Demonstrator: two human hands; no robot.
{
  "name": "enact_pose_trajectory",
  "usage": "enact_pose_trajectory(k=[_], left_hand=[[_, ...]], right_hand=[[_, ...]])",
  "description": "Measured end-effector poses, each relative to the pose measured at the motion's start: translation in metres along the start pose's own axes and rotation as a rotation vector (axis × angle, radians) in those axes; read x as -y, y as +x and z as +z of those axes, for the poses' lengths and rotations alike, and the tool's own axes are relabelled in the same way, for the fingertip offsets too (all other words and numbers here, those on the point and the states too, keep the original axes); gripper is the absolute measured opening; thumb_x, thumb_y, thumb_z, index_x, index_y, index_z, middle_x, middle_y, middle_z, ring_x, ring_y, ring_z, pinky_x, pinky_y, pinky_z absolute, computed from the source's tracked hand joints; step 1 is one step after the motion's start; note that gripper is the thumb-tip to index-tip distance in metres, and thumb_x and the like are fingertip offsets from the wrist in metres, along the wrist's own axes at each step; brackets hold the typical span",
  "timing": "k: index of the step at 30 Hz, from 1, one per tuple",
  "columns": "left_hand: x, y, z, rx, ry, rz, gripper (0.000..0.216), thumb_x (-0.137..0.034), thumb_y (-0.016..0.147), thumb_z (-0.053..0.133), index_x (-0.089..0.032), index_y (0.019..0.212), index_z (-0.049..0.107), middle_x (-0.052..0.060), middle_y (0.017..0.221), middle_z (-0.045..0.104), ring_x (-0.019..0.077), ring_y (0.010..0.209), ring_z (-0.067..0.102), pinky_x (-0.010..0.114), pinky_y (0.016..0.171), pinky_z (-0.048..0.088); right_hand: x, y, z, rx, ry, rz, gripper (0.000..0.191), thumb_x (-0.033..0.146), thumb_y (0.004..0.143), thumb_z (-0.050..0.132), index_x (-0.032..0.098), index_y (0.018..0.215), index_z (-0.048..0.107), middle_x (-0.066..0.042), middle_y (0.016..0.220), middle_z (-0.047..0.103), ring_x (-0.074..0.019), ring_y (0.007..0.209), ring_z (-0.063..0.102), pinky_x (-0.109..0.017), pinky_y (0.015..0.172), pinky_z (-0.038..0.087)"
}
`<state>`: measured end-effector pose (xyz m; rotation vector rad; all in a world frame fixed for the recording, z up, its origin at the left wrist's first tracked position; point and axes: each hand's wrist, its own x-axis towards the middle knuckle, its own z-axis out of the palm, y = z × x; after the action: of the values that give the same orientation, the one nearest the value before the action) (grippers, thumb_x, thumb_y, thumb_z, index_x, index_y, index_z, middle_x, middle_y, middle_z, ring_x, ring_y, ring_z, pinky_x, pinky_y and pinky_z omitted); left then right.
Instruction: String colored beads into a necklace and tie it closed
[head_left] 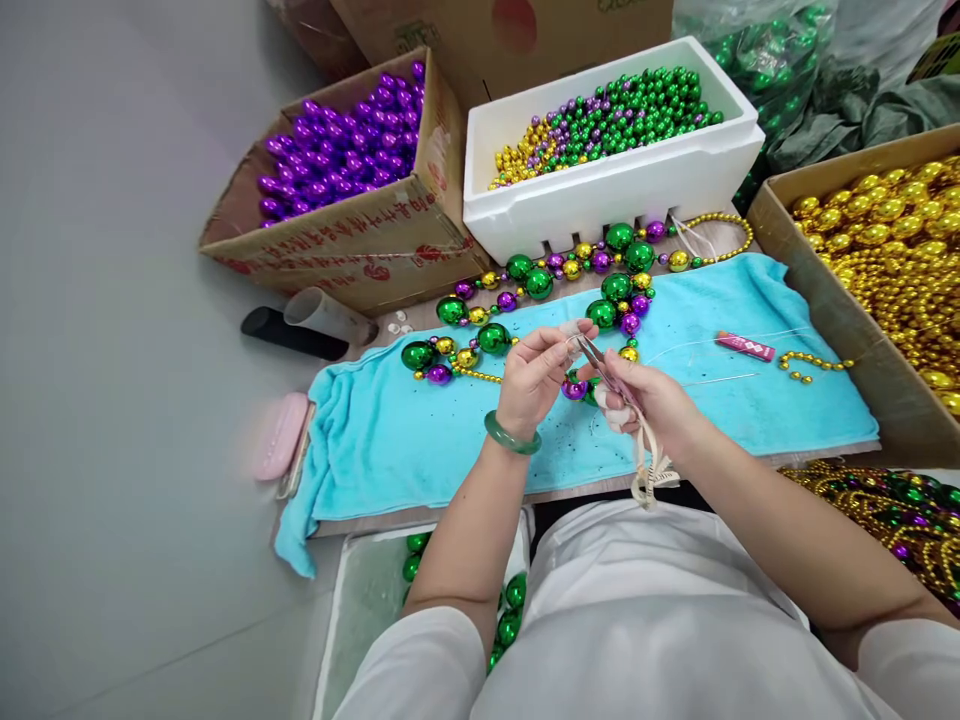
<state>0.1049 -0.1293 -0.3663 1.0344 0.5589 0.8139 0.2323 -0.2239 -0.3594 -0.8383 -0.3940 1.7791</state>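
Hands (534, 372) meet at pointed metal scissors (595, 358) above plush towel (405, 455).

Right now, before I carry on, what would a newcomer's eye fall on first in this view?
Probably the vivid turquoise towel across the work surface, with a string of big green, gold and purple beads snaking over its far edge. Behind its left part, shiny purple beads fill a cardboard box. Near the middle, the right hand holds scissors, their tips at the left hand's fingertips.
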Motion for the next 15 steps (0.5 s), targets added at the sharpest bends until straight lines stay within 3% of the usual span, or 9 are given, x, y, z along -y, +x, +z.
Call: enact_pose_trajectory(k=[3,9,15], left_hand=[[0.003,-0.001,-0.001,0.028,-0.004,0.006,0.016,-0.028,0.07,0.076,-0.017,0.073,0.064,0.006,0.105,0.07,0.0228,0.104,0.065,0.031,0.081,0.052],[0.008,0.001,0.0,0.014,0.074,0.075,0.017,-0.03,0.069,0.077,-0.018,0.071,0.065,0.005,0.094,0.072,0.0208,0.096,0.067,0.035,0.092,0.049],[0.014,0.006,-0.004,0.016,0.127,0.125,0.016,-0.03,0.069,0.076,-0.018,0.071,0.066,0.004,0.085,0.07,0.018,0.09,0.066,0.035,0.093,0.048]], right_hand=[[-0.003,0.005,0.001,-0.01,0.045,-0.006,0.041,0.054,0.071,0.068,0.016,0.082,0.059,0.009,0.049,0.037,-0.0021,0.036,0.02,-0.02,0.037,0.01],[-0.007,0.006,0.004,-0.182,-0.002,-0.1,0.041,0.053,0.068,0.071,0.015,0.077,0.059,0.009,0.044,0.034,-0.0029,0.035,0.023,-0.02,0.037,0.012],[-0.006,0.005,0.006,-0.16,0.026,-0.084,0.039,0.052,0.067,0.071,0.016,0.075,0.059,0.009,0.044,0.033,-0.0031,0.036,0.02,-0.022,0.037,0.011]])
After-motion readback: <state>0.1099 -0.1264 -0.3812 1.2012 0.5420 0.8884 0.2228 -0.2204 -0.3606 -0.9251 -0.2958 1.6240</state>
